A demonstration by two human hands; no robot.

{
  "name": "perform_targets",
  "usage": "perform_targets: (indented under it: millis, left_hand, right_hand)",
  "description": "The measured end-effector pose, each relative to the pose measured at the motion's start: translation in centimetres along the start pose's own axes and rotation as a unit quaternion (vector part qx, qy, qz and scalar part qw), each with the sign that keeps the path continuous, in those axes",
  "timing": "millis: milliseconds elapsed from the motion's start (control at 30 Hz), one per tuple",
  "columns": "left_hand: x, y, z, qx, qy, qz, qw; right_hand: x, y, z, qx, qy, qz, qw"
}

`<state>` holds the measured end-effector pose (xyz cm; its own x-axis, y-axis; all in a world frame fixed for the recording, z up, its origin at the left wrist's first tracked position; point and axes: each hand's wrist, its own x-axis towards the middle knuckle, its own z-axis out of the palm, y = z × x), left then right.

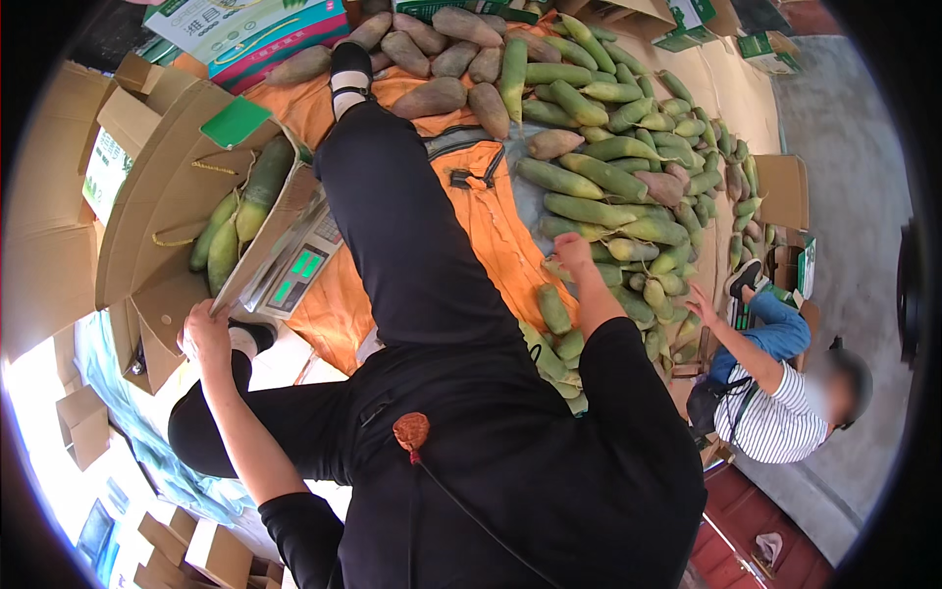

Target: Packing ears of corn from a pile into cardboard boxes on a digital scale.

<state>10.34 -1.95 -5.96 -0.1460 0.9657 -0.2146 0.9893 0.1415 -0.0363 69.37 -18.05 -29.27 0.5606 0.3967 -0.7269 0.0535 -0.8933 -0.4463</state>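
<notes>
My left hand [204, 337] is closed on the near corner of an open cardboard box [147, 211]. Inside the box lie several long green radishes [263, 187], beside yellow cord handles. A scale [296, 275] with lit green displays stands against the box's right side. Out to the right, my right hand [573, 253] reaches into a large heap of green radishes [589, 180]. Its fingers are curled down among them, and whatever they hold, if anything, is hidden.
Reddish-brown root vegetables [432, 98] lie at the far end of an orange cloth [491, 211]. A co-worker [785, 412] in a striped shirt reaches one hand [701, 306] toward the heap's right side. A printed carton [245, 39] stands far left; more cardboard boxes [211, 550] sit near left.
</notes>
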Motion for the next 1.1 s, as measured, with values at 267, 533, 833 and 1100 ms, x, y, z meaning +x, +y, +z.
perform_targets:
  millis: [267,533,833,1100]
  left_hand:
    - [0.2,1.3,0.2,-0.010,-0.008,0.014,1.000]
    - [0.4,1.1,0.3,-0.002,-0.009,0.006,1.000]
    - [0.8,1.6,0.0,-0.020,-0.026,0.002,0.999]
    - [0.9,-1.5,1.5,-0.017,-0.026,0.000,1.000]
  right_hand:
    - [8.3,5.7,-10.2,-0.064,0.307,-0.074,0.947]
    - [5.9,1.0,-13.3,-0.025,0.274,-0.047,0.960]
    - [5.1,-0.6,-13.3,0.155,0.233,0.016,0.960]
    - [2.8,-4.9,-8.8,0.268,0.173,-0.092,0.943]
